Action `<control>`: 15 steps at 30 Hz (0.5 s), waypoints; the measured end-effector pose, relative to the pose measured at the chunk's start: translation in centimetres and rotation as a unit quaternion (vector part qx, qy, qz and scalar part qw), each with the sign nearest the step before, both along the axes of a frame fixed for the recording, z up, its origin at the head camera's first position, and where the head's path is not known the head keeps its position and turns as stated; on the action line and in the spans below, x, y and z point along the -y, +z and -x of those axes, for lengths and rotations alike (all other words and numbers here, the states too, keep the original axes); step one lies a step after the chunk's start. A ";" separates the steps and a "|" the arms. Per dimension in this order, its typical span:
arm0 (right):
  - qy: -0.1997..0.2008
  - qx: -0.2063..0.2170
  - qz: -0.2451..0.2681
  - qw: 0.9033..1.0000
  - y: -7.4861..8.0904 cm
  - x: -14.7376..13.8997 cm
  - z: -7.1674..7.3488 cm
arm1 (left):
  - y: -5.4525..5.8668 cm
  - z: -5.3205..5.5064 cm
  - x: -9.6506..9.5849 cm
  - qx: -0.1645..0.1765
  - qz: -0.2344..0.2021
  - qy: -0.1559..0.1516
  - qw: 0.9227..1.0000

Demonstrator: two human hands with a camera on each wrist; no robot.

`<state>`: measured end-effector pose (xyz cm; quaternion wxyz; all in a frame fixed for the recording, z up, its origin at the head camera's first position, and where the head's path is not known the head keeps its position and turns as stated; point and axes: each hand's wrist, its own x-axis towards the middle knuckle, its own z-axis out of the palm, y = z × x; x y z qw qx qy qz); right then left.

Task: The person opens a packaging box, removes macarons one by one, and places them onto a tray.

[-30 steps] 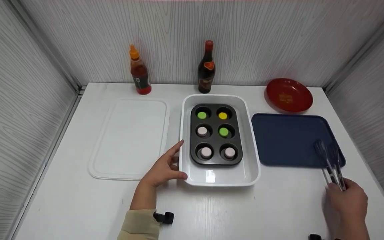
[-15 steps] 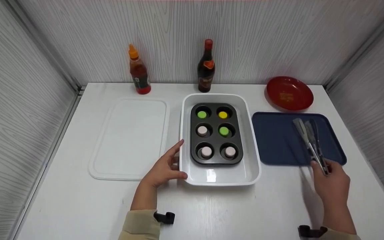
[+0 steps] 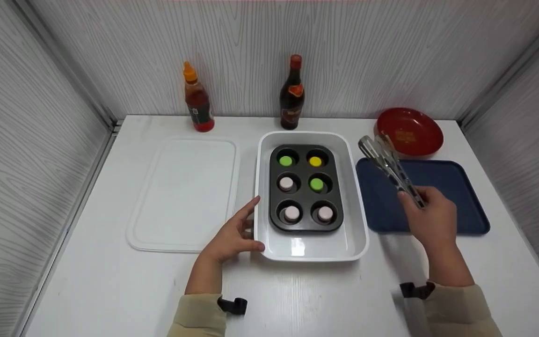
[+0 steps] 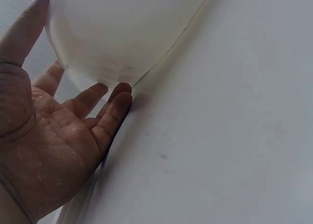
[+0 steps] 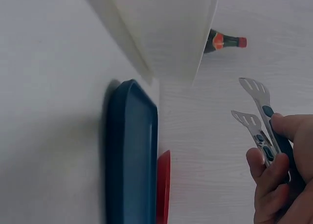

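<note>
A white rectangular bin (image 3: 316,247) stands in the middle of the table. In it lies a dark muffin tin (image 3: 301,199) whose cups each hold a small round piece, green, yellow or pale pink. My left hand (image 3: 227,238) touches the bin's left side, thumb at the near corner; in the left wrist view its spread fingers (image 4: 115,116) lie against the bin's wall. With my right hand (image 3: 431,217) I grip slotted metal tongs (image 3: 386,164) by the handles, right of the bin and above the table. The tongs' two heads (image 5: 254,89) are apart, nothing between them.
A navy tray (image 3: 461,196) lies right of the bin, below the tongs and right hand. Behind it sits a red dish (image 3: 412,131). An orange-capped sauce bottle (image 3: 199,105) and a dark bottle (image 3: 291,103) stand at the back wall. Left is a flat white lid (image 3: 185,187).
My right hand has carried the tongs from the tray's near right corner leftward and away from me, towards the bin. The left hand and the bin have stayed in place.
</note>
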<state>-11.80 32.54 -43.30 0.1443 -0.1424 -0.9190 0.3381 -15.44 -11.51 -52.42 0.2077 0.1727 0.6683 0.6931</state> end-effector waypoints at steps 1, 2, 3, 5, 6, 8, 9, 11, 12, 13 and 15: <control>0.006 -0.006 -0.002 1.000 0.3 0.5 0.3 | 0.0 0.0 0.0 0.002 0.001 0.001 1.000; 0.013 -0.010 -0.005 1.000 0.5 0.9 0.6 | 0.0 0.0 0.0 0.003 0.003 0.002 1.000; 0.020 -0.015 -0.008 1.000 0.7 1.4 1.0 | 0.1 0.0 -0.1 0.004 0.005 0.003 1.000; 0.035 -0.028 -0.015 0.999 1.1 2.3 1.6 | 0.1 0.0 -0.1 0.005 0.007 0.005 1.000; 0.042 -0.034 -0.018 0.998 1.2 2.7 1.9 | 0.1 0.0 -0.1 0.005 0.008 0.005 1.000; 0.056 -0.041 -0.024 0.997 1.5 3.6 2.5 | 0.0 0.0 -0.1 0.005 0.007 0.005 1.000; 0.064 -0.044 -0.025 0.997 1.6 4.0 2.8 | 0.0 0.0 -0.1 0.005 0.007 0.004 1.000; 0.077 -0.048 -0.027 0.996 1.8 4.9 3.4 | 0.0 0.0 -0.1 0.005 0.007 0.002 1.000; 0.084 -0.050 -0.028 0.995 1.8 5.4 3.7 | 0.0 0.0 -0.1 0.006 0.007 0.002 1.000; 0.090 -0.049 -0.028 0.994 1.8 5.8 4.1 | 0.0 0.0 0.0 0.006 0.007 0.001 1.000; 0.101 -0.053 -0.032 0.993 1.7 6.8 4.7 | 0.1 0.0 0.0 0.006 0.009 0.002 1.000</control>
